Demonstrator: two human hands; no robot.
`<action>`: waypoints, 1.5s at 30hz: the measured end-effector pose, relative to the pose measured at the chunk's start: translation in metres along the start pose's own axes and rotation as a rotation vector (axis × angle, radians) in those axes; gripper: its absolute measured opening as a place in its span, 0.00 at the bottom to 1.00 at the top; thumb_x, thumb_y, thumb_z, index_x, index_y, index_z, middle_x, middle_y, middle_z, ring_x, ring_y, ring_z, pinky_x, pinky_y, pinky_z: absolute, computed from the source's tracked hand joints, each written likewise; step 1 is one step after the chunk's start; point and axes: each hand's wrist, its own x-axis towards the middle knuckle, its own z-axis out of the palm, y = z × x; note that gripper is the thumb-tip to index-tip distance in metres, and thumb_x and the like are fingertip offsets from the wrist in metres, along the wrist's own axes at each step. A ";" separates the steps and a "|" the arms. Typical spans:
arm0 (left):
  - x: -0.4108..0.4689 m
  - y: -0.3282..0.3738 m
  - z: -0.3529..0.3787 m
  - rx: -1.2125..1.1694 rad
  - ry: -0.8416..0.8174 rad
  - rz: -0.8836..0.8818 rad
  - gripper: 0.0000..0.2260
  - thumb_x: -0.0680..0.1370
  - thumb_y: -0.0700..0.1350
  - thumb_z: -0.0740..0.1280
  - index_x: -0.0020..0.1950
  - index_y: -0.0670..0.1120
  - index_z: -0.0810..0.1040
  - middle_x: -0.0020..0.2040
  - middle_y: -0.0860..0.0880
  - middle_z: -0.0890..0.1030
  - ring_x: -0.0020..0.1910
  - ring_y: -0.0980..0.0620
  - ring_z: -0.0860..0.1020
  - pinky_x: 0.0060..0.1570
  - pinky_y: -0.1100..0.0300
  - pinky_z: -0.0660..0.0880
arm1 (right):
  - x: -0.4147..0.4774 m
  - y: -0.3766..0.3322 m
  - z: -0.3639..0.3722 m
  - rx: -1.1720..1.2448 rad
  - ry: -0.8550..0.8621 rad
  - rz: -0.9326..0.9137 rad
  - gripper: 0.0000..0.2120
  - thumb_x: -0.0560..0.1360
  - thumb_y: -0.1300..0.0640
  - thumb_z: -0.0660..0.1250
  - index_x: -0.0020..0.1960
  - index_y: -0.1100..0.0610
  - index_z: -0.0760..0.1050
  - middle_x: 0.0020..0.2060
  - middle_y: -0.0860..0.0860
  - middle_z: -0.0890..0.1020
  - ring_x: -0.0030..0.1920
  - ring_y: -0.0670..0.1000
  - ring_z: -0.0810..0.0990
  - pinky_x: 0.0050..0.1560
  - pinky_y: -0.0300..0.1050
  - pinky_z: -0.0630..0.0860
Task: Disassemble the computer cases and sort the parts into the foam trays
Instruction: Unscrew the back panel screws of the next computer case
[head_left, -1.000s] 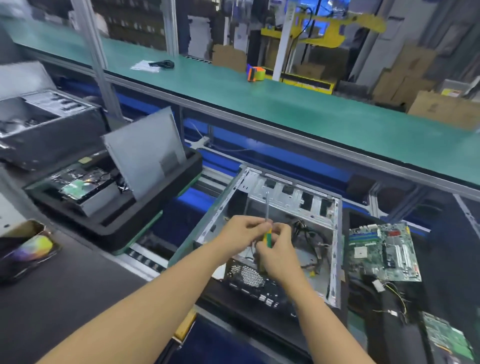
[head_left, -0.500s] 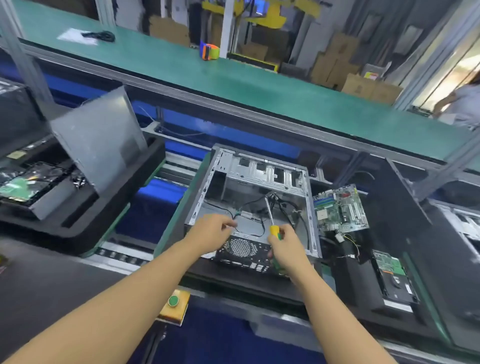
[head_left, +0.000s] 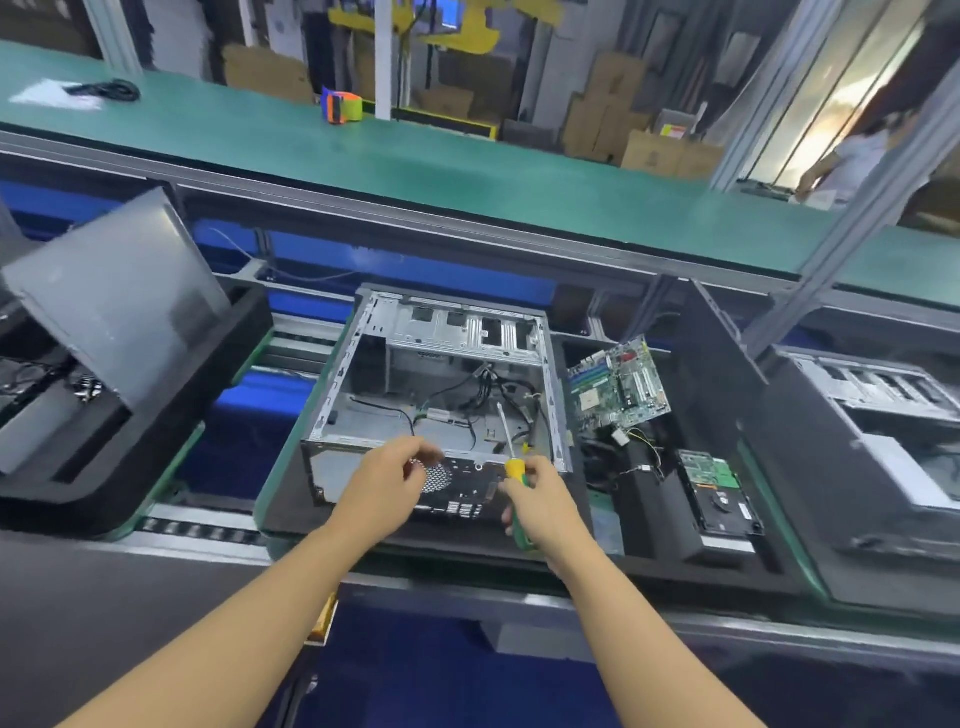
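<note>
Meanwhile, a boxy sheet-metal case lay open
Right hand gripped a smooth yellow-green screwdriver; left hand curled, hold unclear

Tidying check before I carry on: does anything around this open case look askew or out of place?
The grey side panel stands tilted in the left foam tray rather than flat, and the motherboard lies skewed beside the case. Loose cables sprawl inside.
</note>
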 end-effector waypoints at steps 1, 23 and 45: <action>0.001 0.007 0.008 -0.003 0.003 -0.019 0.16 0.77 0.34 0.62 0.51 0.56 0.80 0.48 0.63 0.80 0.49 0.69 0.76 0.48 0.76 0.69 | -0.002 0.003 -0.008 0.017 -0.005 -0.003 0.11 0.81 0.60 0.62 0.62 0.53 0.69 0.50 0.52 0.78 0.30 0.48 0.76 0.32 0.43 0.78; 0.045 0.209 0.264 -0.344 -0.129 -0.182 0.16 0.79 0.35 0.60 0.48 0.55 0.82 0.45 0.56 0.85 0.43 0.53 0.83 0.44 0.61 0.76 | -0.021 0.101 -0.315 0.199 0.166 -0.072 0.13 0.79 0.59 0.66 0.60 0.47 0.72 0.48 0.52 0.83 0.38 0.49 0.82 0.46 0.55 0.81; 0.187 0.378 0.523 -0.266 -0.469 0.089 0.11 0.80 0.42 0.62 0.56 0.55 0.79 0.54 0.60 0.77 0.50 0.65 0.75 0.44 0.68 0.70 | 0.033 0.163 -0.586 0.308 0.605 0.090 0.07 0.83 0.54 0.61 0.59 0.47 0.75 0.40 0.51 0.78 0.27 0.47 0.72 0.25 0.42 0.70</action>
